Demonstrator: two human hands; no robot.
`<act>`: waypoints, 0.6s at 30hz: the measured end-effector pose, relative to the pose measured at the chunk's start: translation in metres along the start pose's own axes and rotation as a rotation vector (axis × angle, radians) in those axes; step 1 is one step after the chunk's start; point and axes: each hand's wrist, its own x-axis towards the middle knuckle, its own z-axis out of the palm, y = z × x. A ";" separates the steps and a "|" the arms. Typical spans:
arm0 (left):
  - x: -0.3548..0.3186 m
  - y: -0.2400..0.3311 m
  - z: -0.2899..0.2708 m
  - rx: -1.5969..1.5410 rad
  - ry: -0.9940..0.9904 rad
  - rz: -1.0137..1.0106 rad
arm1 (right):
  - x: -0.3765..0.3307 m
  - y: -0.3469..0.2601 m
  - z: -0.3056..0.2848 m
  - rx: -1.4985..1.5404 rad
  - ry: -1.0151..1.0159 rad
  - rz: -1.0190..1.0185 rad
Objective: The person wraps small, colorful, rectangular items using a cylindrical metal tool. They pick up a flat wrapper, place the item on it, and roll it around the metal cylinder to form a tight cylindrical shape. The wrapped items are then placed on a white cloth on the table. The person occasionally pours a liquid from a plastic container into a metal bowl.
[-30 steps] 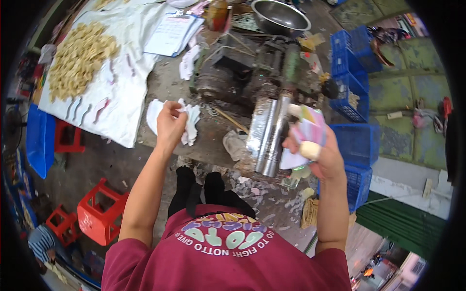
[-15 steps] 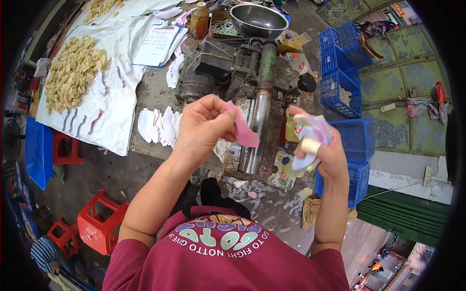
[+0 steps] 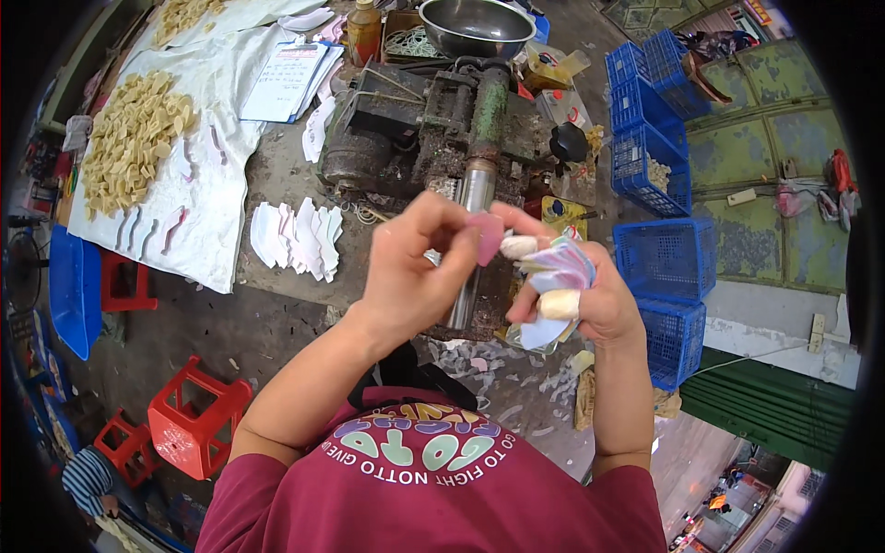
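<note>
My left hand (image 3: 410, 267) pinches a small pink curved piece (image 3: 486, 240) of thin sheet material, in front of a machine's shiny steel roller (image 3: 477, 191). Close by on its right, my right hand (image 3: 604, 304) grips a fanned bundle of thin curved pieces (image 3: 564, 267) in white, lilac and pale blue. Cream finger covers sit on the thumb (image 3: 559, 304) and one fingertip (image 3: 518, 247) of that hand. The pink piece is near the covered fingertip; whether they touch I cannot tell. Part of the roller is hidden behind my hands.
Left of the machine lies a row of white and pink curved pieces (image 3: 297, 240). Beyond are a clipboard (image 3: 284, 83), a heap of yellowish pieces (image 3: 134, 138) on a white sheet, and a metal bowl (image 3: 479, 29). Blue crates (image 3: 664, 263) stand right, red stools (image 3: 195, 419) lower left.
My right hand has moved left and my left hand slightly right, so they are now close together. The pink piece has turned and come near the bundle. The view has shifted a little.
</note>
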 end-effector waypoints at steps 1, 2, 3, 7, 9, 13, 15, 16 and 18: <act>-0.001 -0.002 0.000 0.048 -0.042 0.046 | 0.001 0.001 -0.001 -0.002 -0.015 -0.003; -0.002 -0.001 -0.001 0.111 -0.061 0.025 | 0.001 0.001 -0.004 -0.003 -0.014 0.011; -0.002 0.006 -0.004 0.176 -0.079 0.001 | 0.001 0.002 -0.008 -0.002 -0.013 0.026; -0.009 -0.005 -0.032 0.318 -0.011 -0.148 | -0.006 -0.003 -0.046 -0.202 0.001 0.264; -0.011 -0.019 -0.041 0.515 -0.028 -0.059 | 0.002 0.000 -0.049 -0.238 -0.050 0.343; -0.020 -0.037 -0.038 0.620 -0.040 0.019 | 0.023 0.006 -0.046 -0.283 -0.126 0.419; -0.020 -0.037 -0.034 0.593 -0.024 -0.033 | 0.027 0.004 -0.040 -0.272 -0.083 0.365; -0.020 -0.039 -0.036 0.566 -0.022 -0.063 | 0.026 0.004 -0.039 -0.276 -0.048 0.306; -0.021 -0.046 -0.044 0.518 -0.011 -0.121 | 0.023 0.005 -0.040 -0.225 0.022 0.200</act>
